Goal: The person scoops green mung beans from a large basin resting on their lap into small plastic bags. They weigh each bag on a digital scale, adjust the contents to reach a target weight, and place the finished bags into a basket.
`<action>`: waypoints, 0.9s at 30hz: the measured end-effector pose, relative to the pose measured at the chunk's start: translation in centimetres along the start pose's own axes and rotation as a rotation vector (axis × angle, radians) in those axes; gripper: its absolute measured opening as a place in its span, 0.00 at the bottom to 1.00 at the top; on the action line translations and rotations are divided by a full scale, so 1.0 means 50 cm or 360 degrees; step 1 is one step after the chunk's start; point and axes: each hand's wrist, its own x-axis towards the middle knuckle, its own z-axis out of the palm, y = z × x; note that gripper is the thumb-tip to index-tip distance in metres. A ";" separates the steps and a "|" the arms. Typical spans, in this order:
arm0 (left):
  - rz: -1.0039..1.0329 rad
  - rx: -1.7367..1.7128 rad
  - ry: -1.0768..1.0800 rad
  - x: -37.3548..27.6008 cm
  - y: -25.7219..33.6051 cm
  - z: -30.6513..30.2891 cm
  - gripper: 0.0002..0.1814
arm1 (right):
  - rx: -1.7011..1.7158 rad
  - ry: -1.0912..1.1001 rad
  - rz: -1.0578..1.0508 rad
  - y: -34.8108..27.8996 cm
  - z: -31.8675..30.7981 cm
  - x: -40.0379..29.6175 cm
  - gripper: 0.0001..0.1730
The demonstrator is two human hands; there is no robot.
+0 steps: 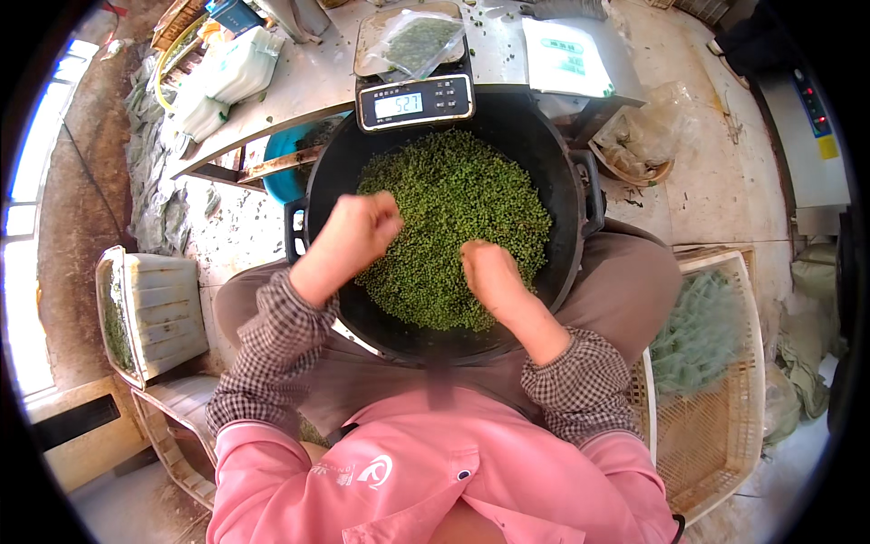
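Observation:
A wide black pan with two side handles [557, 272] sits in front of me, holding a heap of small green berries or peppercorns [455, 183]. My left hand [367, 221] is curled over the heap's left side, slightly blurred. Over the right part is my right hand [493, 275], its fingers bent inward. Whether either hand holds any of the small green pieces cannot be made out. Beyond the pan, a digital scale [416, 103] with a lit display stands at the table's edge. A clear plastic bag of green pieces [421, 44] lies on its platform.
The metal table [319, 68] bears stacked white bags [238, 64] at left and a flat printed bag [567, 58] at right. A blue tub [279, 166] is below. A plastic crate with green netting [700, 333] stands right; a whitish bin [163, 313] stands left.

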 end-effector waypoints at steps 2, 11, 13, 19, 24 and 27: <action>-0.0167 -0.0070 -0.0041 0.044 0.019 -0.040 0.06 | 0.0007 -0.0032 -0.0042 -0.012 0.003 -0.002 0.02; -0.0085 0.0094 0.0547 0.244 0.038 -0.111 0.10 | 0.0077 -0.0078 -0.0052 -0.024 0.005 0.002 0.02; -0.0074 0.0101 0.0593 0.258 0.029 -0.104 0.10 | 0.0082 -0.0065 -0.0051 -0.023 0.003 0.003 0.02; -0.0052 0.0359 0.0228 0.189 0.035 -0.080 0.14 | 0.0019 -0.0210 0.0005 -0.040 -0.022 0.001 0.04; 0.0409 0.0824 0.0763 0.257 0.025 -0.061 0.10 | -0.0041 0.0028 -0.0021 -0.060 -0.040 0.017 0.27; 0.0748 0.1154 0.1091 0.277 0.023 -0.076 0.05 | 0.0227 0.0162 0.0005 -0.057 -0.040 0.032 0.35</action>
